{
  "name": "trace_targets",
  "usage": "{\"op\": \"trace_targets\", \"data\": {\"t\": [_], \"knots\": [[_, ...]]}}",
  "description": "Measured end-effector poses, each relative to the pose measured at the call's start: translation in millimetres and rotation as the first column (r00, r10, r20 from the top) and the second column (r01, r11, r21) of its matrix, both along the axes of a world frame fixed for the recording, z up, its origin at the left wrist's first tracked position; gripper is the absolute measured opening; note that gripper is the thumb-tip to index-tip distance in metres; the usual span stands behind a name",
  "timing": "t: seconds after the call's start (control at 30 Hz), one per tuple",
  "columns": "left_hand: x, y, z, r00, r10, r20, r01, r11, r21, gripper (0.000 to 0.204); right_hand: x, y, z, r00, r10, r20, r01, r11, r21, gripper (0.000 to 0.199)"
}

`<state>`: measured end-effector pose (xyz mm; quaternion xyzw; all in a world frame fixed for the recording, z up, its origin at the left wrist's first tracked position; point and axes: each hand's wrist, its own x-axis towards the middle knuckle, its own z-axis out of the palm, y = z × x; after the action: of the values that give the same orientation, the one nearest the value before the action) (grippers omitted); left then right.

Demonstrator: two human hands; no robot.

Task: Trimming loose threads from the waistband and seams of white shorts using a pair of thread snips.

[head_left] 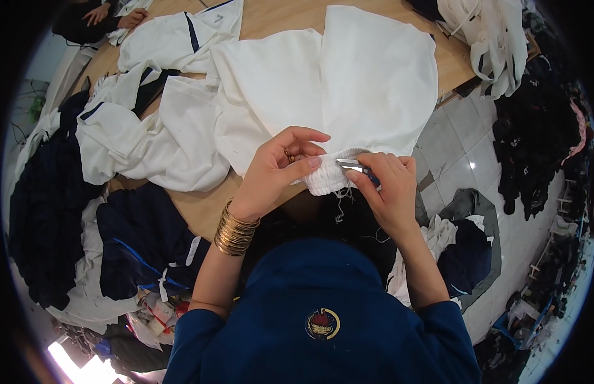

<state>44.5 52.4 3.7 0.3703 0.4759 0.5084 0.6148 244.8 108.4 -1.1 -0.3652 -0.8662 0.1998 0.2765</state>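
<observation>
Lying at the near edge of the wooden tabletop [201, 211], the white garment [335, 83] has its gathered cuff [325, 179] pinched by the left hand [274, 169]; the right hand [386, 185] has its fingers clamped on small metal snips [351, 165] touching it.

The person wears a dark blue top [322, 313] of soft, plain cloth. Its sleeves are pushed up and end near the elbows, so both forearms are bare. On the chest sits a small round embroidered badge [322, 323], ringed in yellow with a red figure at its middle. The left wrist carries a thick stack of thin gold-coloured bangles [235, 232], packed closely one against the next to form a wide ribbed band. A gold-coloured ring [288, 155] sits on one of the fingers of the left hand [277, 171]. The right hand [388, 192] and its wrist are bare.
</observation>
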Motion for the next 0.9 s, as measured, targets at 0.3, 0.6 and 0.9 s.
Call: {"op": "trace_targets", "data": {"t": [0.3,0.6,0.9], "knots": [[0.2,0.8,2.2,1.0,0.0,-0.003,0.0,1.0,0.008,0.033,-3.8,-1.0,0.6,1.0,-0.013,-0.008,0.013,1.0,0.0,0.02],[-0.4,1.0,0.4,0.999,-0.002,0.039,0.002,1.0,-0.014,0.033,-6.1,-3.2,0.3,0.999,-0.029,-0.043,0.028,0.999,-0.026,0.019],[-2.1,0.9,-3.3,0.988,-0.018,0.154,0.022,1.0,-0.023,0.035,-8.7,-5.9,0.7,0.997,-0.032,-0.075,0.032,0.999,-0.004,0.019]]}}
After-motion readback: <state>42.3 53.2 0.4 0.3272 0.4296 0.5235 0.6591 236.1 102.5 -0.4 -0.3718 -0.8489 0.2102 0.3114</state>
